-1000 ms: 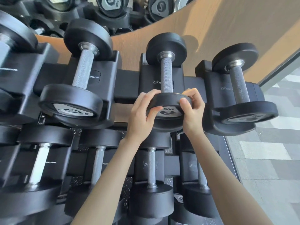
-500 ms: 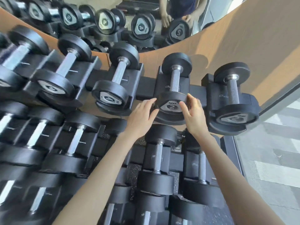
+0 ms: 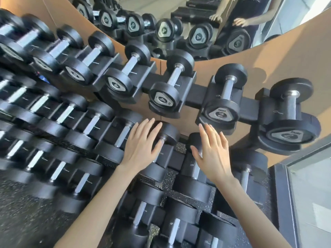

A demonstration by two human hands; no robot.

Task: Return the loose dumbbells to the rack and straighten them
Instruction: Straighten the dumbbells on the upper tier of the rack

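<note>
Gym, free-weights corner.
Tiered rack [image 3: 196,93] full of black round-head dumbbells [image 3: 221,111] in cradles, end caps numbered by weight. Wall mirror [image 3: 179,8] above a wood-tone panel [image 3: 268,56] reflects the same row. Speckled black rubber flooring [image 3: 26,221] underneath.

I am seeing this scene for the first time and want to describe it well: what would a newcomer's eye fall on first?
First, the two open hands low in the centre, left hand and right hand, fingers spread over the black dumbbells of a lower row. Just above the right hand, a dumbbell marked 2 sits in its cradle on the top row of the rack. Along the top, a mirror repeats that row.
</note>
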